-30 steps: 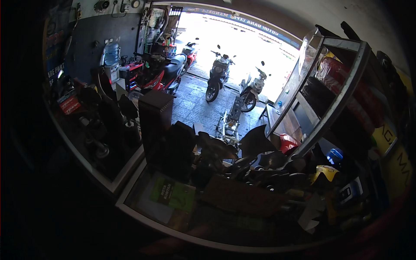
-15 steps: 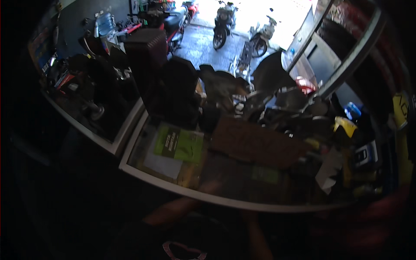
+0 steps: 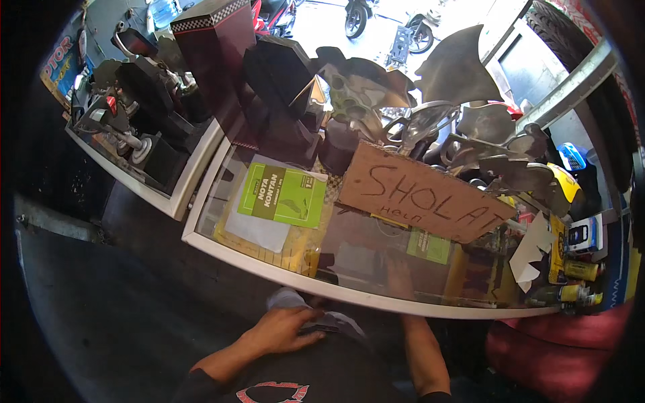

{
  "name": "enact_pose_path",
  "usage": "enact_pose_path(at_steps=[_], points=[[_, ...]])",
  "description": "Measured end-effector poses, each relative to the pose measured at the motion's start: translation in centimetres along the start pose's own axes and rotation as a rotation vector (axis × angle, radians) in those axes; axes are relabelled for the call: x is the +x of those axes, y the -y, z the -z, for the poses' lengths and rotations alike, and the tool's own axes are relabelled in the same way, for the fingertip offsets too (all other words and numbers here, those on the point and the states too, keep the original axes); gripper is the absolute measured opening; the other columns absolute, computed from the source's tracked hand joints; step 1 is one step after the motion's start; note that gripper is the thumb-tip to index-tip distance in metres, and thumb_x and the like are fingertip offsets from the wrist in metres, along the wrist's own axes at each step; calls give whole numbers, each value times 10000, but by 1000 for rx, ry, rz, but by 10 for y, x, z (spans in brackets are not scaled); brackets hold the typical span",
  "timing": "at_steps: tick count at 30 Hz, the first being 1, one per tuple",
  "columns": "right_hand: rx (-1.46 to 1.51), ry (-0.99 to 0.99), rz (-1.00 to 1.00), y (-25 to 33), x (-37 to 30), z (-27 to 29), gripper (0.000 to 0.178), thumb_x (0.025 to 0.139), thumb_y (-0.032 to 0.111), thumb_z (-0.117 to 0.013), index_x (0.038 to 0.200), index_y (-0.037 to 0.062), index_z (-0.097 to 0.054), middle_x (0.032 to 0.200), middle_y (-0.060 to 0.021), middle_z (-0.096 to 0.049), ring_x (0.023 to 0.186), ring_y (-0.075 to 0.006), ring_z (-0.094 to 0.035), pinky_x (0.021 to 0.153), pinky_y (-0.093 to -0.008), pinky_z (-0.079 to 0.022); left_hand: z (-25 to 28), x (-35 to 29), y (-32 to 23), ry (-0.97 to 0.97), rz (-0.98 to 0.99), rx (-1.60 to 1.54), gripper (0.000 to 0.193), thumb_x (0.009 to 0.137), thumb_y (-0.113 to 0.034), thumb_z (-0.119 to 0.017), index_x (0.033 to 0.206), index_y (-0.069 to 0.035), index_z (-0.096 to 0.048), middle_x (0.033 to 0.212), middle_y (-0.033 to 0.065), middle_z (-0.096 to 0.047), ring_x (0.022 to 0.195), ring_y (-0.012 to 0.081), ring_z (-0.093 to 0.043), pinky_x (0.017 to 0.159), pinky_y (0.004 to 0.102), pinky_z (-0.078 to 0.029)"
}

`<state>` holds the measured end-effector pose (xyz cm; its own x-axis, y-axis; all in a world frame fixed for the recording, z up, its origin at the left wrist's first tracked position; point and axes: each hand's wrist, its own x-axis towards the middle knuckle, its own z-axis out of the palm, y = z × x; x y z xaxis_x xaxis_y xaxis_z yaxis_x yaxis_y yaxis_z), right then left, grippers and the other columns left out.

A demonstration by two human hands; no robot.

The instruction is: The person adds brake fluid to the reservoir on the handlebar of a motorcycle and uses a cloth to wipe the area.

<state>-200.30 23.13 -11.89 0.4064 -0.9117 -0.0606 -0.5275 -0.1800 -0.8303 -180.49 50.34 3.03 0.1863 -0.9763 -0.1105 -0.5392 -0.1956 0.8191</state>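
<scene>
My left hand (image 3: 287, 329) rests low in front of my dark shirt (image 3: 336, 376), against grey fabric (image 3: 349, 325). Its fingers lie bent and its thumb stands apart from them; I see nothing clearly held. My right forearm (image 3: 424, 356) reaches up to the pale front edge of a glass-topped counter (image 3: 282, 281) and goes behind it. Beyond that edge only a faint patch of skin shows at the glass, so the right fingers are not readable. On the counter lie a green booklet (image 3: 306, 195) over white paper (image 3: 252, 232) and a cardboard sign (image 3: 423, 191) with handwriting.
Shiny metal motorcycle parts (image 3: 430, 127) crowd the counter's far side beside a tall dark box (image 3: 215, 74). Small yellow-labelled bottles (image 3: 578, 294) stand at the right end. Red rounded shapes (image 3: 557, 356) sit below them. Motorcycles (image 3: 356, 19) are parked outside.
The picture has brightened and sharpened, and the view has tilted down. My left hand has drawn back from the counter edge toward my body. My right forearm still reaches the counter.
</scene>
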Motion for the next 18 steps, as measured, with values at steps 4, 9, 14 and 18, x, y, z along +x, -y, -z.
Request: enact_pose_path(at_steps=[4, 9, 14, 18], points=[[4, 5, 6, 2, 8, -6, 469, 851, 230, -722, 1245, 12, -591, 1143, -187, -626, 1052, -279, -605, 934, -414, -467, 38, 5, -17, -258, -198, -83, 300, 804, -181, -764, 1046, -19, -690, 817, 122, -695, 665, 259, -680, 607, 344, -542], [2, 2, 13, 12, 10, -14, 517, 835, 232, -738, 1267, 3, -570, 1184, -203, -606, 1093, -293, -587, 965, -422, -450, 49, 41, 6, -781, -320, 57, 181, 768, -46, -704, 938, 16, -691, 708, 122, -655, 578, 225, -641, 540, 314, -495], [-6, 41, 24, 21, -7, -37, 566, 819, 234, -753, 1290, -5, -548, 1225, -219, -586, 1135, -307, -569, 997, -430, -433, 43, 73, 13, -865, -263, 26, 149, 755, -37, -690, 896, 8, -675, 631, 104, -604, 508, 216, -584, 492, 294, -445], [-12, 53, 32, 28, -20, -60, 606, 806, 235, -766, 1307, -12, -531, 1258, -231, -570, 1168, -319, -554, 1022, -436, -419, 40, 77, 20, -838, -319, 82, 147, 748, -49, -692, 885, -1, -668, 615, 88, -587, 500, 215, -575, 481, 312, -433]])
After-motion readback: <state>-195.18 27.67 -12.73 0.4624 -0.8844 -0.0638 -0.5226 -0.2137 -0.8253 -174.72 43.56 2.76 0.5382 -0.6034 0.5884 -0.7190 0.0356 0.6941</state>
